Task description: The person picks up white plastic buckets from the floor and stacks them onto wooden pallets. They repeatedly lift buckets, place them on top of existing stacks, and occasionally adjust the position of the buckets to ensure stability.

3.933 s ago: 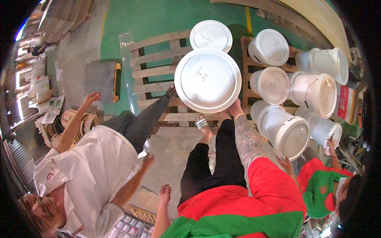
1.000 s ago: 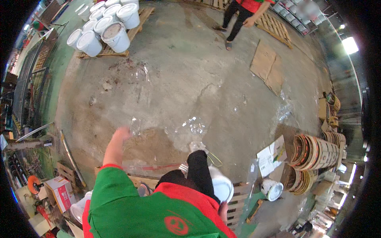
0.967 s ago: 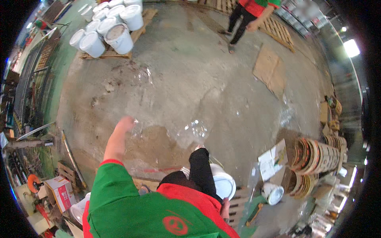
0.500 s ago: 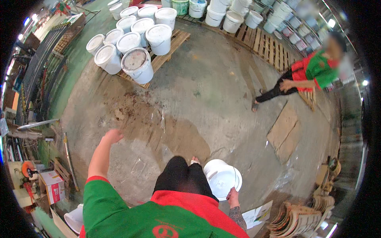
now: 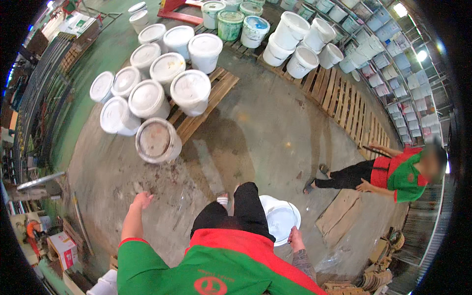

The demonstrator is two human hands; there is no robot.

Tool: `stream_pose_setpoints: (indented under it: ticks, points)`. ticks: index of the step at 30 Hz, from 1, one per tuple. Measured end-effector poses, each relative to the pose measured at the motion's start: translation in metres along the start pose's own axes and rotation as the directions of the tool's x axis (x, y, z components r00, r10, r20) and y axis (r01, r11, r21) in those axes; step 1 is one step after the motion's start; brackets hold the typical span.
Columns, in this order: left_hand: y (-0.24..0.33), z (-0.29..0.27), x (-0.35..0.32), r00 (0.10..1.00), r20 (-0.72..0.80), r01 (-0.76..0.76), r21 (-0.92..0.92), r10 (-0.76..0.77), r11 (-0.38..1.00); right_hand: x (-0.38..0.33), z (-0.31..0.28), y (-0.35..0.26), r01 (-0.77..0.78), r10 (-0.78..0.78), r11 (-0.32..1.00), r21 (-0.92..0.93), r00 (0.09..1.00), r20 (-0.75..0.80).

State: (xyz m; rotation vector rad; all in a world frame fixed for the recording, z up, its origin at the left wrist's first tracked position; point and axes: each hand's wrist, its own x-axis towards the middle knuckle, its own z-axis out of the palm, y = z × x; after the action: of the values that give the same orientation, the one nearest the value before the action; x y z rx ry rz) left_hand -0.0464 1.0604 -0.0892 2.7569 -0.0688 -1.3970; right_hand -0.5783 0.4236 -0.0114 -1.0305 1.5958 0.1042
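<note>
My right hand (image 5: 296,238) is closed round the thin handle of a white lidded bucket (image 5: 280,222), which hangs beside my right thigh. Its round lid faces up, with a small mark on it; part of its side is hidden behind my leg. My left hand (image 5: 142,199) is held out over the floor on the left with nothing in it, its fingers loosely apart. Ahead of that hand, the nearest thing is a white bucket with a brown-stained lid (image 5: 156,140), at the near corner of a group of buckets.
Several white lidded buckets (image 5: 147,98) stand on a wooden pallet (image 5: 209,105). More pallets (image 5: 339,103) and stacked buckets (image 5: 290,30) line the back right. A person (image 5: 393,172) in green and red walks at right, near flattened cardboard (image 5: 339,216). A pole (image 5: 82,223) lies at left.
I have stepped forward, closer to the buckets on the pallet, carrying the bucket along in my right hand. The other person now appears lower and farther right in view.
</note>
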Motion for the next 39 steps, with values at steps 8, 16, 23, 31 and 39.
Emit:
stream_pose_setpoints:
  ticks: [8, 16, 23, 31, 39]
  points:
    - [0.202, -0.207, 0.114, 0.991, -0.097, 0.073, -0.141, -0.087, 0.987, 0.178, 0.101, -0.285, -0.033, 0.015, 0.96, -0.28, 0.998, -0.065]
    - [0.322, -0.296, 0.173, 0.983, 0.14, 0.137, -0.142, -0.117, 0.98, 0.265, 0.192, -0.541, 0.275, -0.295, 0.541, -0.795, 0.947, 0.127]
    - [0.479, -0.463, 0.376, 0.997, 0.054, -0.055, -0.031, 0.056, 0.998, 0.319, 0.276, -0.769, 0.287, -0.362, 0.477, -0.831, 0.926, 0.111]
    - [0.638, -0.693, 0.492, 0.96, -0.24, -0.213, -0.301, 0.142, 0.929, 0.385, 0.344, -0.96, 0.336, -0.285, 0.369, -0.867, 0.928, 0.239]
    - [0.678, -0.773, 0.449, 0.996, -0.086, -0.012, -0.217, -0.007, 0.976, 0.457, 0.444, -1.104, 0.54, -0.165, 0.117, -0.834, 0.838, 0.519]
